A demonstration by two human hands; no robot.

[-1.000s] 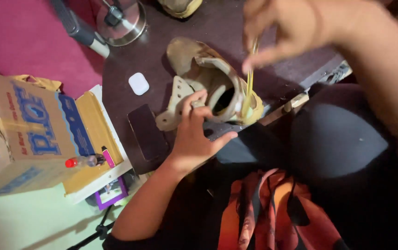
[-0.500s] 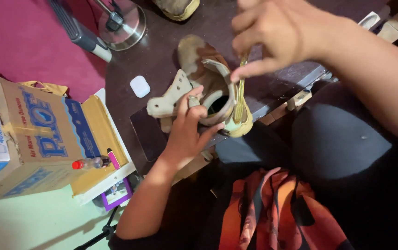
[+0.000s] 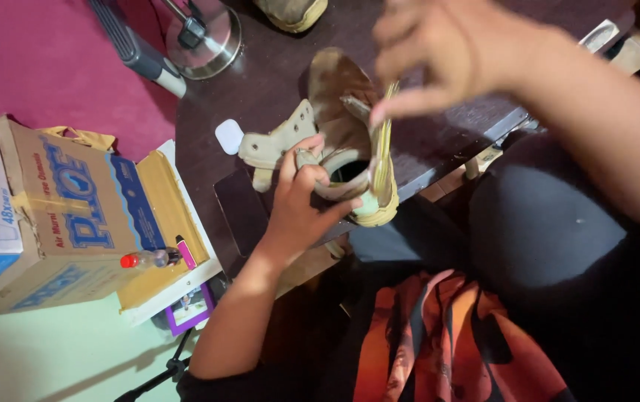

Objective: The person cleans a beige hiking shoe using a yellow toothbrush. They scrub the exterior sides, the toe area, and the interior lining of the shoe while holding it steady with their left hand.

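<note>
Under my left hand (image 3: pixel 301 201) sits the tan boot (image 3: pixel 335 141), my fingers clamped on its collar at the table edge (image 3: pixel 439 175). Just above, my right hand (image 3: pixel 446 56) pinches the yellow lace (image 3: pixel 381 141) taut. I judge the pull should run straight up while I brace the boot. Beyond them stands a metal base (image 3: pixel 204 33).

Left hand (image 3: pixel 301 201) grips tan boot (image 3: pixel 338 141) at its collar on dark bench (image 3: pixel 260 82). Right hand (image 3: pixel 446 52) above pinches yellow lace (image 3: pixel 381 141) taut. Cardboard box (image 3: pixel 67 216) far left.
</note>
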